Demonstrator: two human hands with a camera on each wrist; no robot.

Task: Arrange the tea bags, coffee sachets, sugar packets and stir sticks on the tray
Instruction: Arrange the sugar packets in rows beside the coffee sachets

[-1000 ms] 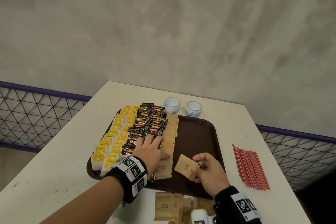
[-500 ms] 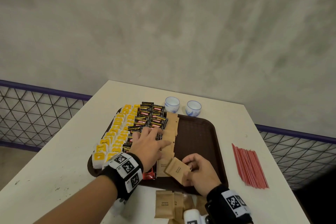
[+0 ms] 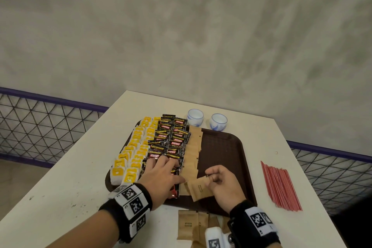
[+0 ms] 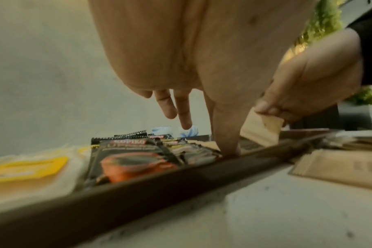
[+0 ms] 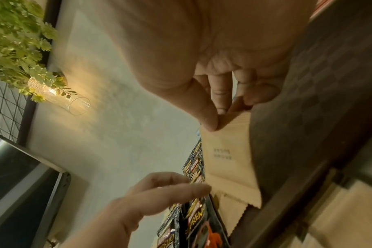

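Observation:
A dark brown tray (image 3: pixel 225 147) holds rows of yellow-labelled tea bags (image 3: pixel 132 153), black coffee sachets (image 3: pixel 171 139) and a column of brown sugar packets (image 3: pixel 192 153). My right hand (image 3: pixel 218 181) pinches one brown sugar packet (image 3: pixel 201 187) (image 5: pixel 227 151) by its corner, low over the near end of that column. My left hand (image 3: pixel 163 173) lies flat with straight fingers on the near coffee sachets (image 4: pixel 125 159), thumb (image 4: pixel 225 134) pressing down at the sugar column's edge. Red stir sticks (image 3: pixel 279 185) lie on the table right of the tray.
More brown sugar packets (image 3: pixel 191 225) lie on the white table (image 3: pixel 66 187) in front of the tray. Two small blue-and-white cups (image 3: pixel 218 124) stand behind it. A wire mesh railing (image 3: pixel 40 127) runs past both table sides. The tray's right half is bare.
My right hand has carried the sugar packet leftward and down to the near end of the sugar column. My left hand has stayed pressed on the sachets, shifting only slightly.

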